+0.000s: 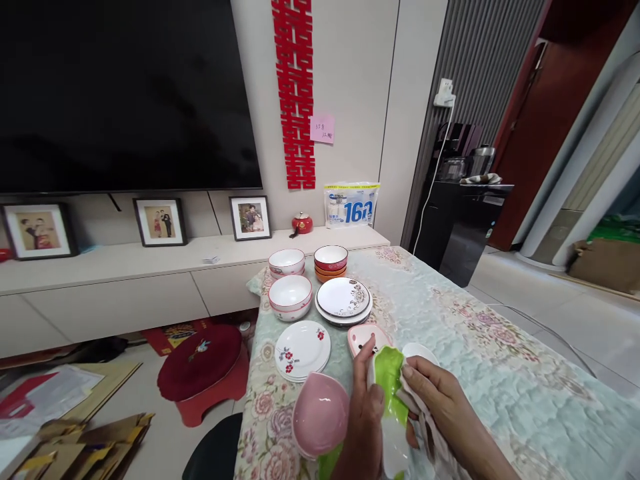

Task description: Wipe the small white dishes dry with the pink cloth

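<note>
Dish [393, 410], green and white, held over table [500, 387] between both hands, long axis running near to far; left hand [366, 407] clasps its left side, right hand [443, 395] pinches cloth [427, 433] against right rim. Pink bowl [321, 410] just left.

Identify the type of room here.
Likely a home living room: a large dark screen on the wall, framed photos on a low white cabinet, and a red stool.

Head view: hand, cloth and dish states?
Left hand: gripping green dish
Right hand: holding cloth
Green dish: tilted
Cloth: bunched
Pointed bowl: face up
Pink dish: partly hidden
White dish: partly hidden
Flowered plates: stacked
Dark-rimmed plates: stacked
Red-rimmed bowls: two stacks
Orange bowls: stacked
</note>
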### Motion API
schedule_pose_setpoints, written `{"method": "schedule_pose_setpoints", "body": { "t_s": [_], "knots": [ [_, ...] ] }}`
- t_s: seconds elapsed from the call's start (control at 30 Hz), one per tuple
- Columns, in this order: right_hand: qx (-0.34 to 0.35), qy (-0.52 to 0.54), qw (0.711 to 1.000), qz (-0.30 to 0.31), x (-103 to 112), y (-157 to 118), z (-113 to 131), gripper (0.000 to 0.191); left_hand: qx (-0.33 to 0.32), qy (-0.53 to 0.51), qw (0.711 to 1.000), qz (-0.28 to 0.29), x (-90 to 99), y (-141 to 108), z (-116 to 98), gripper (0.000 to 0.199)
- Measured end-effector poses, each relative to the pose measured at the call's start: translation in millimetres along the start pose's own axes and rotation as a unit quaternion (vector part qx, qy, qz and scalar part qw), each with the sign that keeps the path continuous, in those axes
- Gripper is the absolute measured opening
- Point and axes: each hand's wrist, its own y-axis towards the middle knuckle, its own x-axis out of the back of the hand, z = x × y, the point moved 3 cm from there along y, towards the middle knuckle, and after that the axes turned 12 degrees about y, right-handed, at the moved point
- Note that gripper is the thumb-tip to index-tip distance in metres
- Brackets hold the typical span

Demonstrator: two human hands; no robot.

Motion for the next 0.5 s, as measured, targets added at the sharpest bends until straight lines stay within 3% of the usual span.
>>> {"method": "schedule_pose_setpoints", "body": {
  "t_s": [0.13,0.23,0.33,0.5],
  "knots": [
    [0.059,-0.101,0.991,-0.059,4.9,2.7,6.8,0.042,-0.034,0.078,0.996,0.026,2.1,0.1,0.0,0.079],
    [0.150,-0.211,0.960,-0.109,7.5,3.9,14.7,0.042,-0.032,0.081,0.995,0.044,-1.7,1.4,7.3,0.080],
    [0.186,-0.252,0.941,-0.128,6.2,3.5,12.7,0.045,-0.039,0.044,0.998,0.001,-6.0,1.4,15.3,0.080],
    [0.182,-0.248,0.946,-0.105,1.0,-1.6,-0.4,0.047,-0.011,-0.049,0.996,-0.080,-5.3,-4.4,17.1,0.068]
  ]
}}
